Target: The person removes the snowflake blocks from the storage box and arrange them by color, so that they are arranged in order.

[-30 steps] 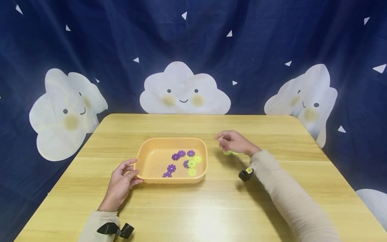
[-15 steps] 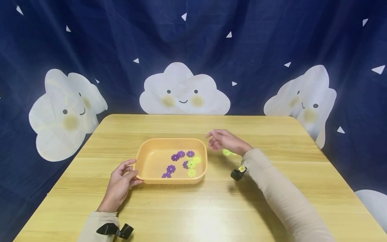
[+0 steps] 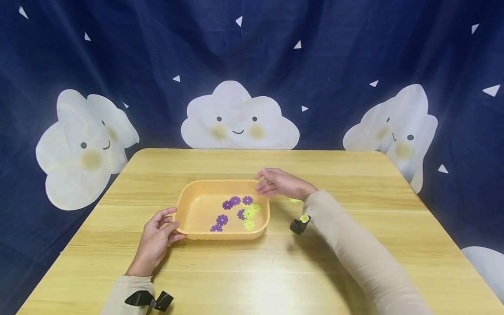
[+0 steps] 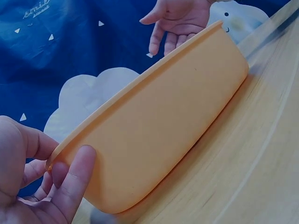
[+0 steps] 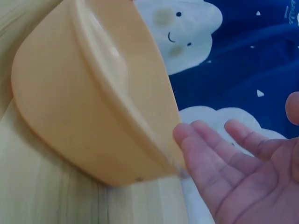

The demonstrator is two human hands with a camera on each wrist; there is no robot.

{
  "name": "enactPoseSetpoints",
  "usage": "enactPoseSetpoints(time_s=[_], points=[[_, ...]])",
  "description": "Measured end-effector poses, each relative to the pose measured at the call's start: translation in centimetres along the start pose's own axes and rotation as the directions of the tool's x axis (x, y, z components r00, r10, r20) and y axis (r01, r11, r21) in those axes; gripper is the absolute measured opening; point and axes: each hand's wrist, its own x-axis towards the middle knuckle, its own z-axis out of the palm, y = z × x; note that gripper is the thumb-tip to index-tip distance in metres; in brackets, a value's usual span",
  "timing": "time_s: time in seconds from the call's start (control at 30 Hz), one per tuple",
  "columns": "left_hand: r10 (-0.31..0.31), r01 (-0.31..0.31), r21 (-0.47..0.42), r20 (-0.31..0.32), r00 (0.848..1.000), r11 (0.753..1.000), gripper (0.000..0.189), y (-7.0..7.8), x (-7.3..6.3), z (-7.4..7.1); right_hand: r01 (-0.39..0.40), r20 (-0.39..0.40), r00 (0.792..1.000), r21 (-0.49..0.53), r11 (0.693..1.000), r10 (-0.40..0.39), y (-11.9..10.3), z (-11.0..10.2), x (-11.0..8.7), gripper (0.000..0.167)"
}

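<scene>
Left hand on a shallow orange plastic tray, right hand loose over its far right corner.
The tray (image 3: 198,214) sits on the pale wood-grain table (image 3: 315,275), nearer the surface's left edge than its right. The left hand (image 3: 155,238) grips the rim at the tray's near left corner. The right hand (image 3: 284,183) has its fingers relaxed and apart, with nothing seen in them; whether it touches the rim cannot be told. Flat purple flower-shaped discs (image 3: 222,220) lie from the tray's near edge toward its far right corner; yellow-green flower-shaped discs (image 3: 249,225) lie along its right edge. Another yellow-green piece (image 3: 294,200), partly hidden by the right arm, lies beyond that edge.
</scene>
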Motion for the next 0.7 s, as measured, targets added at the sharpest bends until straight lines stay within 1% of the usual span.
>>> enactPoseSetpoints(time_s=[0.13, 0.2, 0.33, 0.4, 0.47, 0.6, 0.67, 0.7], points=[[-0.001, 0.001, 0.001, -0.003, 1.0, 1.0, 0.046, 0.0, 0.0, 0.0, -0.058, 0.038, 0.998, -0.037, 0.998, 0.059, -0.5, 0.9, 0.7, 0.054], [-0.002, 0.002, 0.002, -0.004, 1.0, 1.0, 0.046, 0.0, 0.0, 0.1, -0.098, 0.047, 0.994, -0.061, 0.993, 0.101, -0.6, 1.3, 1.1, 0.055], [0.001, -0.001, 0.001, -0.005, 1.0, 1.0, 0.046, 0.0, 0.0, 0.1, -0.205, 0.013, 0.978, -0.071, 0.976, 0.206, -1.1, 2.2, 1.9, 0.06], [0.003, -0.003, 0.001, -0.005, 1.0, 1.0, 0.045, 0.0, 0.0, 0.1, -0.256, 0.003, 0.967, -0.059, 0.965, 0.257, -1.3, 2.6, 2.4, 0.063], [0.004, -0.004, -0.003, -0.007, 1.0, 1.0, 0.045, 0.0, 0.0, 0.1, -0.305, 0.002, 0.952, -0.072, 0.95, 0.306, -1.4, 3.1, 2.8, 0.066], [-0.001, 0.001, -0.007, -0.012, 1.0, 1.0, 0.045, 0.0, 0.0, 0.1, -0.394, 0.042, 0.914, -0.148, 0.907, 0.404, -1.6, 4.1, 3.5, 0.07], [-0.004, 0.004, -0.008, -0.013, 1.0, 1.0, 0.045, 0.0, -0.1, 0.0, -0.424, 0.07, 0.895, -0.18, 0.888, 0.441, -1.6, 4.7, 3.9, 0.072], [-0.004, 0.004, -0.006, -0.011, 1.0, 1.0, 0.045, 0.0, -0.1, 0.0, -0.431, 0.088, 0.888, -0.187, 0.883, 0.452, -1.5, 4.9, 4.0, 0.072]])
